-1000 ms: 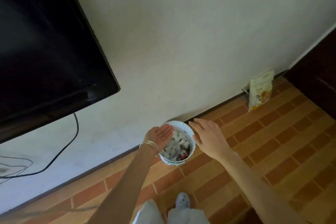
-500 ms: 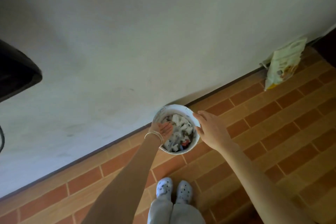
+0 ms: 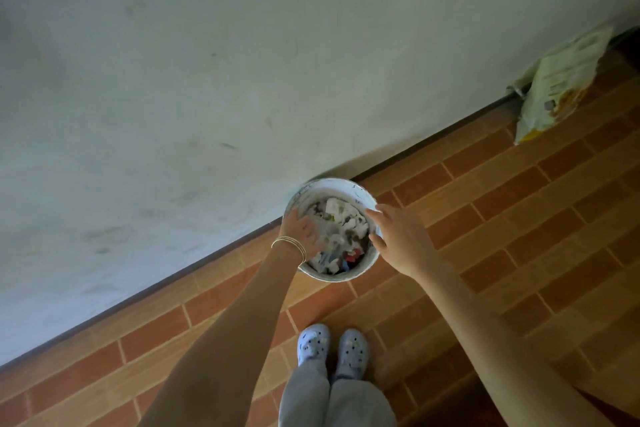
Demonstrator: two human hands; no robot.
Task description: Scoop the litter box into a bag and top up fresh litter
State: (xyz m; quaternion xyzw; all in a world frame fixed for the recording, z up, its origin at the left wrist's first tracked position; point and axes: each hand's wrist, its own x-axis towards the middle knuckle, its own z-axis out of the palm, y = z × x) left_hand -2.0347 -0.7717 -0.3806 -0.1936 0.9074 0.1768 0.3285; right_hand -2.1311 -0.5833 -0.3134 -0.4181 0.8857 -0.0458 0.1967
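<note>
Looks like a room in a home, seen looking down along a wall. Brick-pattern tiled floor (image 3: 502, 218) in orange and brown meets a plain, scuffed white wall (image 3: 242, 62) with a dark skirting strip. A small round white bin (image 3: 360, 272) full of crumpled rubbish stands against the wall; a printed pet-supply bag (image 3: 561, 87) leans further along. Person wears light clogs (image 3: 332, 350) indoors.

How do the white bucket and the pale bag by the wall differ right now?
The white bucket is round, open-topped and full of scraps; the pale bag is flat and printed. The bucket sits between both hands; the bag leans against the wall, untouched. Both stand on the brick-pattern floor.
</note>
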